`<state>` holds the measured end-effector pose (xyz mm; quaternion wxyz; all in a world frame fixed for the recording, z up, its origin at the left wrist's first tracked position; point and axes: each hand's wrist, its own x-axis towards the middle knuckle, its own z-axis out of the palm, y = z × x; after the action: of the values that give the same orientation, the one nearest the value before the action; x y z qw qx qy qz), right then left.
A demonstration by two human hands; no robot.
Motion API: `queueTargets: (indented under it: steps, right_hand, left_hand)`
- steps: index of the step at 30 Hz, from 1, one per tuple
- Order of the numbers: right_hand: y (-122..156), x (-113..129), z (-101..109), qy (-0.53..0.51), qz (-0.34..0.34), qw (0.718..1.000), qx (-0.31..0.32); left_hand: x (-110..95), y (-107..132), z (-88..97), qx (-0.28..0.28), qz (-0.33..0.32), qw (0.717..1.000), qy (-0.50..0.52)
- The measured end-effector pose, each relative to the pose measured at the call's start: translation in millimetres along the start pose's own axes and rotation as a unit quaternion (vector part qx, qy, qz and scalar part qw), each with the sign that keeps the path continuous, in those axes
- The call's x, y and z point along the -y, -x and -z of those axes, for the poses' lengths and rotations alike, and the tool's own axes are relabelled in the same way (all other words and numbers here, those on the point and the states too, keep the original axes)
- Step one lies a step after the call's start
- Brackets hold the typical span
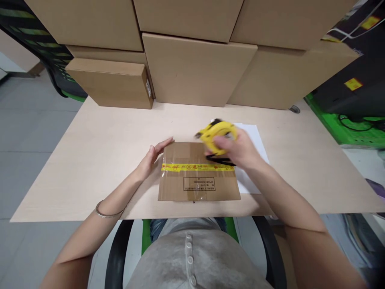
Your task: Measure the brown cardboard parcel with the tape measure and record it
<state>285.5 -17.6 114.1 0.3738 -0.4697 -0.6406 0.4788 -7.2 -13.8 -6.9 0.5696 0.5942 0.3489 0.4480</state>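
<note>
A small cardboard box (pixel 174 188) lies in front of me on the table, with a strip of yellow printed tape (pixel 180 167) across its top and a printed label frame below the tape. My left hand (pixel 150 157) rests along the box's left side, fingers stretched out and touching its far left corner. Above the box's far right part, my right hand (pixel 236 148) is closed around a yellow tape measure (pixel 215 132) with a black strap (pixel 221 160) hanging down. The tape measure is slightly smeared by motion. White paper (pixel 255 140) lies partly hidden under the box and my right arm.
Large cardboard boxes (pixel 195 72) form a wall at the table's (pixel 75 160) back. A smaller carton (pixel 120 84) stands at the back left. To the right are a green surface (pixel 345 132) with a cable and a dark box (pixel 345 88). Chair armrests (pixel 269 249) flank me.
</note>
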Motion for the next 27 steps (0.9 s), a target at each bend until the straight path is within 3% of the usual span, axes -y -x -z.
queueTargets:
  steps: [4, 7, 12, 16, 19, 23, 27]
  right_hand:
    - [26, -13, 58, -0.056, -0.084, 0.987, -0.125]
    - [44, -24, 80, -0.1, -0.143, 0.972, -0.155]
    - [65, -40, 69, -0.154, -0.249, 0.95, -0.106]
    - [81, -32, 56, -0.167, -0.208, 0.958, -0.108]
    - [95, -26, 55, -0.183, -0.159, 0.964, -0.111]
    - [115, -35, 58, -0.187, -0.137, 0.968, -0.095]
    - [128, -46, 67, -0.144, -0.141, 0.979, -0.036]
  left_hand:
    - [-1, 5, -4.5, -0.111, 0.075, 0.991, -0.015]
    - [-11, 8, -15.0, -0.114, 0.111, 0.987, -0.025]
    - [-37, 14, -34.9, -0.066, 0.155, 0.986, -0.011]
    - [-46, 17, -33.5, -0.056, 0.165, 0.984, -0.028]
    - [-47, 15, -29.9, -0.055, 0.11, 0.992, 0.004]
    - [-43, 9, -31.4, -0.084, -0.036, 0.995, 0.042]
    - [-30, 10, -27.3, -0.09, -0.088, 0.991, 0.045]
